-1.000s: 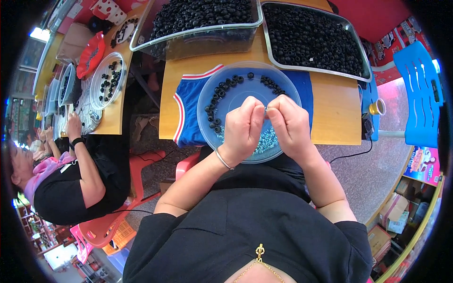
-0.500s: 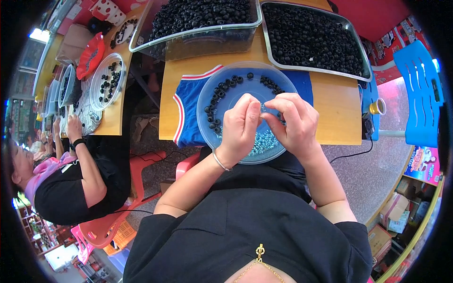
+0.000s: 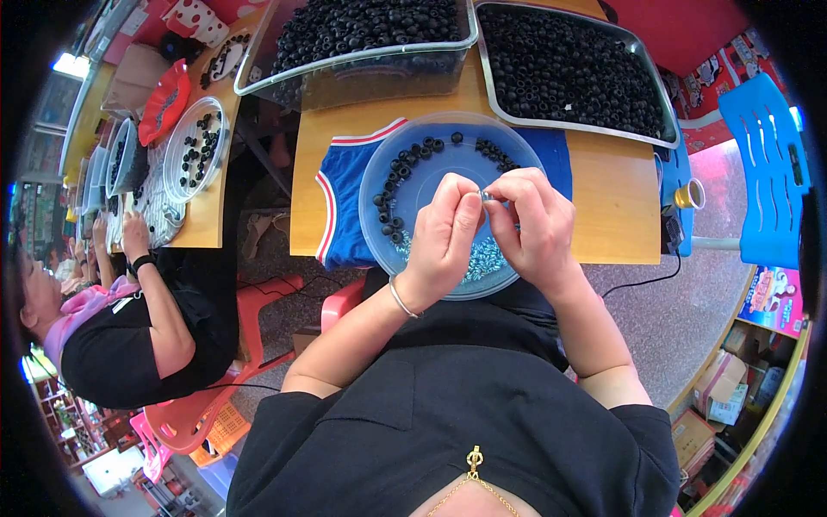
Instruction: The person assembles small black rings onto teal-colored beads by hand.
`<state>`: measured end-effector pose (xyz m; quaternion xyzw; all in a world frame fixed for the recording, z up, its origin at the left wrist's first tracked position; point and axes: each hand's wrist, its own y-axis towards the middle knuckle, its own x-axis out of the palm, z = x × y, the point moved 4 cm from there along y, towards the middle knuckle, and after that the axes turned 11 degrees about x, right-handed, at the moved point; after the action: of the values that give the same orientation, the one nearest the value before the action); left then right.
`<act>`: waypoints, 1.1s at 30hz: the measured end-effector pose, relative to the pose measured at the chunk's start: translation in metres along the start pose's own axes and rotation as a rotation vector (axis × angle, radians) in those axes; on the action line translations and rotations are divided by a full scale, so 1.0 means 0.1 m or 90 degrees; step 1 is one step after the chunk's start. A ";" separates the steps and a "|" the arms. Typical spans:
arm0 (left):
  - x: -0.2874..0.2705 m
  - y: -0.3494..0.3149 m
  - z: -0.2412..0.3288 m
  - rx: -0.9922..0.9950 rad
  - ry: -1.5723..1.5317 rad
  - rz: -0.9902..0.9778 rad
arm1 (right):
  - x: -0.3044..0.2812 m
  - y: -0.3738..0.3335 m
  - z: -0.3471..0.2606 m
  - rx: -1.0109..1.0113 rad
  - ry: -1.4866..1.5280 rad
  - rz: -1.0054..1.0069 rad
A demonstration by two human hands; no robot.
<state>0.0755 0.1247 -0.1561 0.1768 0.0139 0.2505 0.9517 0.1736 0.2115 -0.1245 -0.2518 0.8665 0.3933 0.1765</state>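
Note:
My left hand (image 3: 446, 231) is closed in a pinch, its thumb pressed against the curled fingers; what it holds is hidden. My right hand (image 3: 536, 226) pinches a small silvery piece (image 3: 488, 196) between thumb and fingertips, right up against the left thumb. Both hands hover over a round clear plastic dish (image 3: 369, 194). Black bead-like parts (image 3: 399, 168) are lined up in an arc along its left and far rim, with more at the far right. Loose small silvery-blue pieces (image 3: 484, 261) are heaped on its near side.
A blue jersey-like cloth (image 3: 343, 226) lies under the dish on the wooden table (image 3: 616, 202). Behind stand a clear bin (image 3: 379, 82) and a metal tray (image 3: 581, 127), both full of black parts. A co-worker (image 3: 121, 336) sits at another table on the left.
My fingertips have come together: the right hand has moved slightly left and the left hand slightly right. A silvery piece now shows between them.

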 end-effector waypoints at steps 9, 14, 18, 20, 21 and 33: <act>0.03 0.01 0.09 0.180 0.208 -0.011 | 0.00 -0.01 0.01 0.010 -0.005 0.003; 0.04 0.03 0.14 0.195 0.200 -0.002 | -0.01 -0.01 -0.01 0.015 -0.002 -0.014; 0.02 0.01 0.07 0.124 0.107 0.005 | -0.01 0.00 0.01 0.009 0.017 -0.010; 0.01 -0.01 0.03 0.056 0.004 0.007 | -0.01 0.00 0.02 0.014 0.022 -0.010; 0.00 -0.01 0.03 0.056 0.004 0.007 | -0.01 0.00 0.03 0.036 0.054 -0.033; -0.03 0.01 0.02 -0.080 -0.280 0.031 | -0.05 0.06 0.01 0.128 0.171 -0.044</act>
<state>0.0730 0.1230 -0.1538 0.1682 -0.2139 0.2295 0.9345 0.1739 0.2171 -0.1186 -0.3131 0.9080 0.2611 0.0970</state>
